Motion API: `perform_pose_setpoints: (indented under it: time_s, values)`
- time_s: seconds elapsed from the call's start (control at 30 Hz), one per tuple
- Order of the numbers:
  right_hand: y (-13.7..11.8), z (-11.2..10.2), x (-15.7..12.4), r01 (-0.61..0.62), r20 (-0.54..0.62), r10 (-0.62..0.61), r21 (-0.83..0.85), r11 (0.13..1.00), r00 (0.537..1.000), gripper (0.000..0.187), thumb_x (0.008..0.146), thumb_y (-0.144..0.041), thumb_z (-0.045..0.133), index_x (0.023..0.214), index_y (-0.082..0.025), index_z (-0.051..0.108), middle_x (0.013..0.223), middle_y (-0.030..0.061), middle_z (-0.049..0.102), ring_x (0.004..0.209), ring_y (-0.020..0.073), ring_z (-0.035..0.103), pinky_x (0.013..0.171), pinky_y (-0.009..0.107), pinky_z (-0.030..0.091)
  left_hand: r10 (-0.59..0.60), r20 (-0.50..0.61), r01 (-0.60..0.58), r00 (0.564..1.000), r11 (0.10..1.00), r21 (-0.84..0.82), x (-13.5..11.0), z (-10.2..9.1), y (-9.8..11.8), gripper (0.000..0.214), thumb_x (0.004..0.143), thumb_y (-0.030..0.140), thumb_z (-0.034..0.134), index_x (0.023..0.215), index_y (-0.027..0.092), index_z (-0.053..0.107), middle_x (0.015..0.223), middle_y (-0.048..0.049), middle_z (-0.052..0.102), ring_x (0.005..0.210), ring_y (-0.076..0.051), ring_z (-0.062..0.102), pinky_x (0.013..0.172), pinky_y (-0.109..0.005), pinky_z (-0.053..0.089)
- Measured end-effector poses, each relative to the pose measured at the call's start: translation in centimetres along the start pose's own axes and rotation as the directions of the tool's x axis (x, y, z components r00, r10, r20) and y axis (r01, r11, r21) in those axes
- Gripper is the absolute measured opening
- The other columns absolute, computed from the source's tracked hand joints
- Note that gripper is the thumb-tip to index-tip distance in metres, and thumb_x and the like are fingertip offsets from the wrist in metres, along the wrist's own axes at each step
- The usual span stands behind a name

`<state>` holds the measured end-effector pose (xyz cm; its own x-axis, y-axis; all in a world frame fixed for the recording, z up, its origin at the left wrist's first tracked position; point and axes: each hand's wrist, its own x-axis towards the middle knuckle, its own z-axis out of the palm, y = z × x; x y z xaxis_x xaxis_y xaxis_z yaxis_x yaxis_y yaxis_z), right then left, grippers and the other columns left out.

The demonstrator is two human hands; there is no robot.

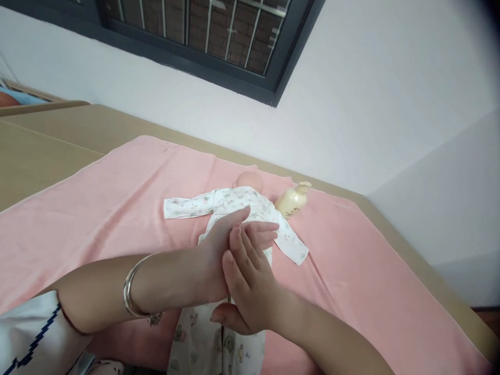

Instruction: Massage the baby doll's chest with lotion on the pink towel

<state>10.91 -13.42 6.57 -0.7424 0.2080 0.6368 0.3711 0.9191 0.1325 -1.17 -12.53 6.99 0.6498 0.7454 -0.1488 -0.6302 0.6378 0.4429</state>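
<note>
My left hand (219,250) and my right hand (253,291) touch palm to palm above the middle of the bed-like surface. The fingers of both are stretched out, with the right ones lying across the left palm. No object shows between them, though the inner palms are partly hidden. Beneath them lies a doll in white printed baby clothes (230,200), its arms spread. Its smooth round head (249,180) points toward the wall, and my hands cover part of the body. Beside its sleeve on the right stands a pale yellow pump bottle (292,200), slightly tilted in view.
A pink blanket (128,177) is spread over a light wooden table (54,140). White wall (351,104) rises behind, with a dark-framed barred window (219,67) above. Something blue and orange (15,98) sits at the far left edge. A silver bangle (128,291) circles my left wrist.
</note>
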Motion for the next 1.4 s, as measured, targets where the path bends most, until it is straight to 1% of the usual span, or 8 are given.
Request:
perform_pose_setpoints:
  time_s: [0.1,0.27,0.47,0.57,0.73,0.9,1.13,1.4]
  values:
    - [0.6,0.5,0.2,-0.027,0.022,0.026,0.055,0.998,0.999,0.095,0.099,-0.054,0.040,0.159,-0.006,-0.015,0.167,0.0198,0.015,0.156,0.0302,0.000,0.125,0.057,0.020,0.002,-0.135,0.020,0.991,0.986,0.165,-0.9,2.5,3.8,0.063,0.091,0.063,0.037,0.138,0.025,0.056,0.149,-0.0092,0.055,0.152,-0.027,0.031,0.126,-0.049,0.021]
    - [2.5,1.4,0.0,-0.143,0.115,0.130,0.110,0.984,0.985,0.079,0.103,-0.047,0.033,0.161,-0.010,-0.008,0.165,0.0186,0.026,0.156,0.0287,0.012,0.124,0.059,0.024,0.410,-0.252,-0.254,0.876,0.839,0.481,0.9,3.2,6.5,0.058,0.097,0.053,0.027,0.124,0.016,0.064,0.137,-0.0151,0.064,0.137,-0.030,0.053,0.118,-0.047,0.038]
    - [6.9,4.0,-0.9,-0.438,0.249,0.428,-0.016,0.899,0.869,0.051,0.103,-0.031,0.038,0.147,-0.008,0.047,0.156,0.0196,0.043,0.153,0.0307,0.025,0.123,0.061,0.024,0.830,0.092,-0.312,0.551,0.102,0.945,8.3,-3.9,7.7,0.035,0.095,0.033,0.044,0.120,0.019,0.064,0.139,-0.0085,0.062,0.141,-0.024,0.045,0.121,-0.044,0.031]
    - [9.1,4.6,-1.5,-0.499,0.320,0.467,0.022,0.866,0.824,0.046,0.103,-0.032,0.039,0.141,-0.014,0.056,0.154,0.0142,0.048,0.152,0.0285,0.028,0.124,0.059,0.021,0.753,0.166,-0.110,0.637,-0.124,0.986,10.6,-7.3,7.2,0.037,0.100,0.030,0.034,0.103,0.017,0.068,0.120,-0.0117,0.071,0.126,-0.026,0.058,0.118,-0.051,0.033]
    - [12.6,4.6,-2.8,-0.610,0.301,0.561,0.096,0.787,0.771,0.049,0.105,-0.039,0.033,0.148,-0.022,0.050,0.158,0.0081,0.042,0.152,0.0243,0.028,0.125,0.056,0.018,0.776,0.272,-0.049,0.568,-0.299,0.953,11.0,-9.6,5.7,0.042,0.103,0.030,0.031,0.120,0.014,0.066,0.134,-0.0131,0.066,0.137,-0.026,0.051,0.122,-0.051,0.028]
    - [12.2,4.9,-2.9,-0.799,0.207,0.786,-0.030,0.600,0.583,0.060,0.103,-0.040,0.032,0.151,-0.005,0.043,0.158,0.0200,0.039,0.150,0.0291,0.032,0.124,0.052,0.025,0.752,0.355,-0.078,0.556,-0.378,0.923,10.9,-9.9,5.4,0.038,0.100,0.027,0.037,0.121,0.014,0.067,0.140,-0.0126,0.063,0.141,-0.026,0.048,0.124,-0.052,0.028]
    - [9.5,4.6,-1.7,-0.594,0.342,0.569,-0.039,0.804,0.748,0.052,0.102,-0.028,0.032,0.149,-0.013,0.048,0.158,0.0125,0.042,0.152,0.0259,0.027,0.127,0.054,0.015,0.762,0.376,-0.137,0.527,-0.361,0.923,11.2,-10.5,5.4,0.039,0.096,0.018,0.036,0.118,0.015,0.068,0.129,-0.0111,0.070,0.129,-0.022,0.059,0.120,-0.046,0.037]
    - [12.5,4.5,-2.8,-0.781,0.228,0.780,-0.109,0.615,0.582,0.059,0.103,-0.040,0.030,0.150,-0.007,0.043,0.155,0.0203,0.044,0.148,0.0320,0.035,0.122,0.057,0.025,0.759,0.361,-0.129,0.542,-0.350,0.928,11.0,-10.0,5.5,0.036,0.094,0.018,0.041,0.116,0.017,0.069,0.127,-0.0092,0.071,0.126,-0.023,0.060,0.117,-0.046,0.041]
